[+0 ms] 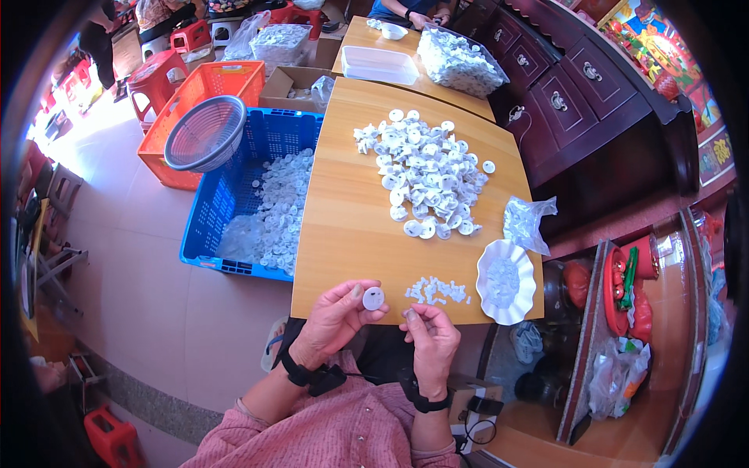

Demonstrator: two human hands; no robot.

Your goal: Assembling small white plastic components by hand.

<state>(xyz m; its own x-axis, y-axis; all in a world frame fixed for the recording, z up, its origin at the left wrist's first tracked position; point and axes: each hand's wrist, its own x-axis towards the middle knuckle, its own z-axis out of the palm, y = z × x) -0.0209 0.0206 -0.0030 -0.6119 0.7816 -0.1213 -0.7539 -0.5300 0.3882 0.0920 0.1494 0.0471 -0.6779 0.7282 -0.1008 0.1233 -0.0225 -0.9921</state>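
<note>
Round white disc (374, 297) pinched upright in left hand (334, 321) fingers at the counter (343, 226) edge; right hand (431, 339) just beside it, fingertips pressed together, perhaps on a tiny part.

- The near left part of the wooden table (343, 226) lies bare, an open lane from the left hand (331, 321) up toward the far edge;
- the heap of white round parts (425, 175) fills the table's middle and right, blocking a straight reach there;
- a strip of small white pieces (438, 291) lies just ahead of the right hand (431, 339);
- the scalloped white dish (505, 281) and crumpled clear bag (527, 222) crowd the right edge;
- the blue crate (234, 203) stands against the table's left side.
</note>
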